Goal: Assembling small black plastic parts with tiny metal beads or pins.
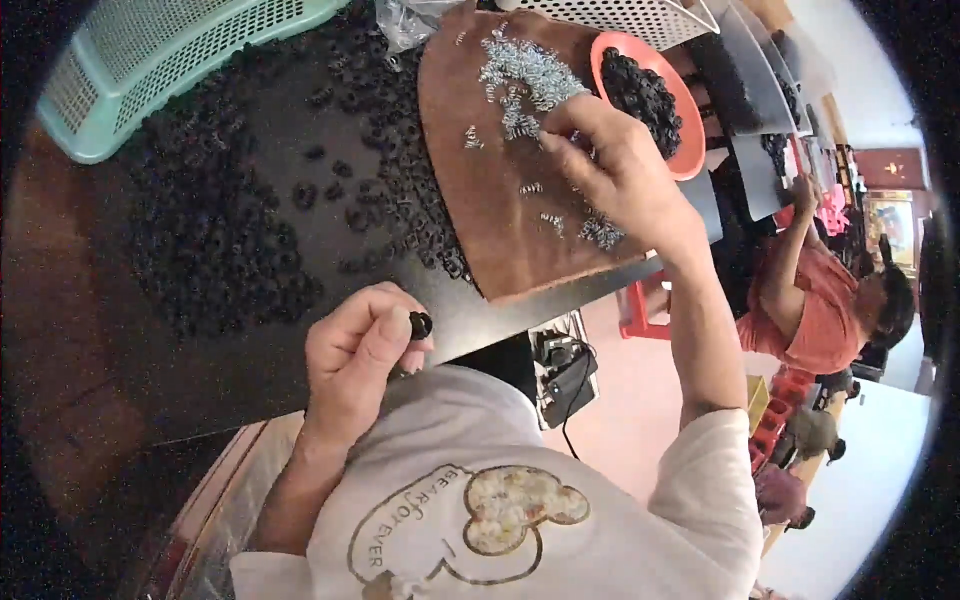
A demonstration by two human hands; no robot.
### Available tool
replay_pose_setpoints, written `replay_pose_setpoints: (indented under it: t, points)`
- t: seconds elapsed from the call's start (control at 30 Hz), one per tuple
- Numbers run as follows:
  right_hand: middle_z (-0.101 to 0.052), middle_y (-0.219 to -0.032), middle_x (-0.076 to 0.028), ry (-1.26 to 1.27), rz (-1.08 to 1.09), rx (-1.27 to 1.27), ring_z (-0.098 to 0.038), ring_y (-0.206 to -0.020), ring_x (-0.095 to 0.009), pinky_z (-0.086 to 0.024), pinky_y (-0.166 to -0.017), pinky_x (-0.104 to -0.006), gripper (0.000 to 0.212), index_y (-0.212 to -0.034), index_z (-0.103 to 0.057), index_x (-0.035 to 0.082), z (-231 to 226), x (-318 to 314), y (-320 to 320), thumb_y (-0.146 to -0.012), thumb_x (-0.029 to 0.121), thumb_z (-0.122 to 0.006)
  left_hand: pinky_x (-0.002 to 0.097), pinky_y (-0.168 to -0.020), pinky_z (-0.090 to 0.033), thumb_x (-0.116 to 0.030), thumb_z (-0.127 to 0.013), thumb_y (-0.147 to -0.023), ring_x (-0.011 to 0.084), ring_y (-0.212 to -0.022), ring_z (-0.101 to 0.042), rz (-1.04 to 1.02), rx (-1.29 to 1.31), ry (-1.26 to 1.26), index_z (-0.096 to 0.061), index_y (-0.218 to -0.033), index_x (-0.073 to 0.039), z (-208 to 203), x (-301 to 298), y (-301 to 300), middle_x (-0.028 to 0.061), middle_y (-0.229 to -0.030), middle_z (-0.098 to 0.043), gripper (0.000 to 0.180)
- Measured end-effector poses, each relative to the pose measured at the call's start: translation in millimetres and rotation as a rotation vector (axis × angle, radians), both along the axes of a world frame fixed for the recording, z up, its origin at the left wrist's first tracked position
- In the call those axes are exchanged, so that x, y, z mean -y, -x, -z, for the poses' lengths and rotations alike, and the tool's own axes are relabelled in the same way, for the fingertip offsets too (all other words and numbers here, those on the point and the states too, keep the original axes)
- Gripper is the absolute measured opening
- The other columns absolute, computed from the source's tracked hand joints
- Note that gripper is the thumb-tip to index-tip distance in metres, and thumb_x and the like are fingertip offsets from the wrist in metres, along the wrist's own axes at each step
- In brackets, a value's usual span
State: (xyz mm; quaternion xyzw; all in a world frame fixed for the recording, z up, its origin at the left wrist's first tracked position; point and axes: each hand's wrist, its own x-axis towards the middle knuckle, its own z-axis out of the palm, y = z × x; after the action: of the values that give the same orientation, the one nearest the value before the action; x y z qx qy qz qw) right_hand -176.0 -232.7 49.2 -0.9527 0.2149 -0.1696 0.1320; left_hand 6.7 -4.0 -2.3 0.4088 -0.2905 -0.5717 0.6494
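Between the thumb and fingers of my left hand (355, 345) is a small black ring-shaped part (421, 325), held near the table's front edge. My right hand (620, 165) reaches over a brown board (475, 215), its thumb and forefinger pinched together beside a pile of small silvery coil springs (530, 75). Whatever sits between those fingertips, if anything, is too small to make out. A few loose springs (531, 188) lie scattered on the board, and a smaller cluster of springs (600, 232) rests below my right wrist.
Many small black parts (215, 230) cover the dark table (450, 310) left of the board. An orange-red bowl (690, 160) of black parts stands to the right. A green basket (95, 110) and a white perforated basket (640, 22) are behind. Another person (815, 300) works at right.
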Motion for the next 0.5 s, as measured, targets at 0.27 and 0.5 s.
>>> replay_pose_setpoints:
  t: [0.27,0.5]
  points:
    - [-0.058,-0.086,0.001,-0.659,0.280,0.133,-0.054,-0.071,-0.005,-0.047,-0.064,-0.0222,0.012,-0.094,-0.058,-0.002,2.1,-7.1,6.4,-0.095,0.010,-0.057,0.0230,-0.060,-0.044,-0.019,-0.051,-0.100,0.0068,-0.064,-0.050,-0.012,-0.004,-0.035,-0.058,-0.090,0.002,-2.6,-1.8,-0.1,0.0049,-0.081,-0.059,0.025]
    - [-0.056,-0.080,0.003,-0.398,0.194,0.188,-0.047,-0.069,-0.003,-0.040,-0.060,-0.0200,0.012,-0.094,-0.060,0.000,8.0,-7.3,9.2,-0.094,0.012,-0.061,0.0229,-0.060,-0.044,-0.019,-0.050,-0.101,0.0069,-0.064,-0.050,-0.010,-0.005,-0.019,-0.058,-0.090,0.002,-2.1,-1.1,-0.2,0.0048,-0.082,-0.059,0.025]
